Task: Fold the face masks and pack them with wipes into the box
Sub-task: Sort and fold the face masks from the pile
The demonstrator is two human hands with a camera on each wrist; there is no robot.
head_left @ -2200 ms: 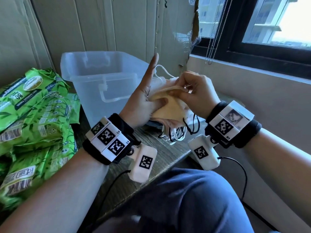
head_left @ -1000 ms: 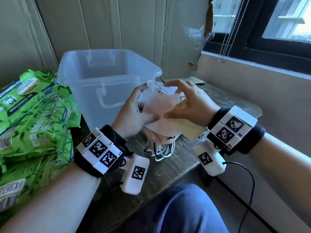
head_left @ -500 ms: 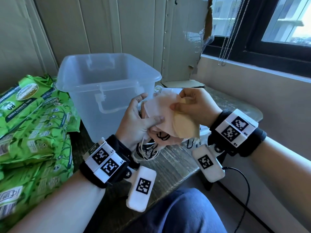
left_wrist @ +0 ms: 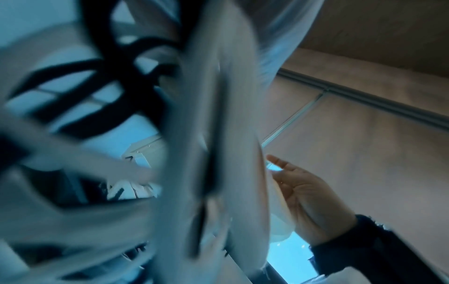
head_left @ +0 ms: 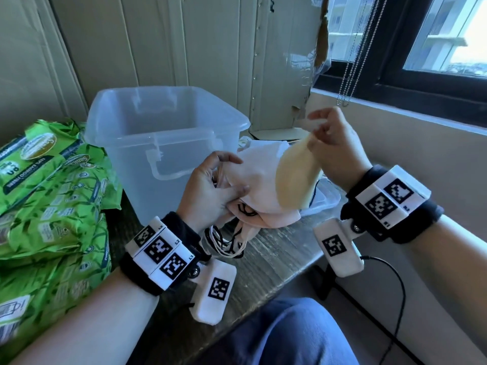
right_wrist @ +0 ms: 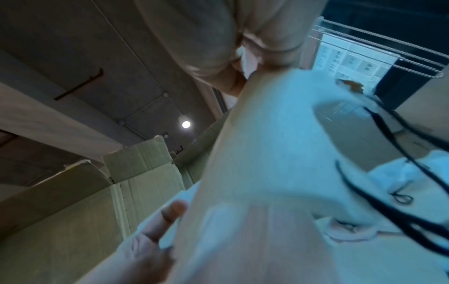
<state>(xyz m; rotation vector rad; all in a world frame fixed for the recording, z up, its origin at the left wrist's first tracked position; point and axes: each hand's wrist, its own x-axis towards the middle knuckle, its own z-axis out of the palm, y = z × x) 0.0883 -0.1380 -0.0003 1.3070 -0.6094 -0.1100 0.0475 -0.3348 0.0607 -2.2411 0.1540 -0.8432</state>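
My left hand [head_left: 210,191] grips a bundle of pale pink and white face masks [head_left: 253,175] just above the table, their black and white ear loops [head_left: 226,241] dangling below. My right hand [head_left: 329,143] pinches the top of a yellow mask [head_left: 297,177] and holds it up off the bundle's right side. The clear plastic box [head_left: 163,127] stands open just behind my left hand. Green wipe packs [head_left: 52,193] lie stacked at the left. Both wrist views are blurred; the left wrist view shows masks [left_wrist: 218,134] and my right hand [left_wrist: 308,196], the right wrist view cloth [right_wrist: 267,173].
The wooden table [head_left: 268,259] ends at a rounded edge near my knee [head_left: 290,335]. A clear lid [head_left: 324,201] lies under the masks at the right. A wall and window sill [head_left: 395,117] run along the right, with bead chains [head_left: 347,75] hanging down.
My right hand has risen and moved right, lifting the yellow mask away from the bundle. My left hand keeps its hold on the other masks.
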